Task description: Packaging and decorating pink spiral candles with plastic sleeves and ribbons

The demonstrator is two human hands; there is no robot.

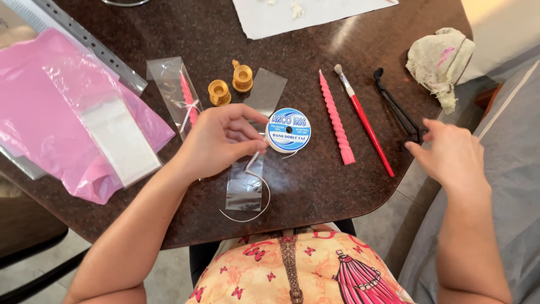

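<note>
Between our left hand's (216,141) thumb and fingertips, the grip pinches a thin white ribbon (254,160) that runs from a round spool (288,130) just beside the fingers. That spool lies flat on the dark speckled tabletop (315,186), its round label blue above and white below. We see the ribbon's loose end curl over a small clear cellophane bag (244,190) near the table edge. Our right hand (450,155) hovers at the right edge, fingers spread and holding nothing, its fingertips close to black scissors (396,110). Between the spool and scissors lie a twisted pink candle (336,118) and a red-handled brush (364,121). Farther off sit two gold candle holders (230,85), a bagged pink candle (179,97), a pink plastic bag (62,101) and a stack of clear sleeves (121,141).
</note>
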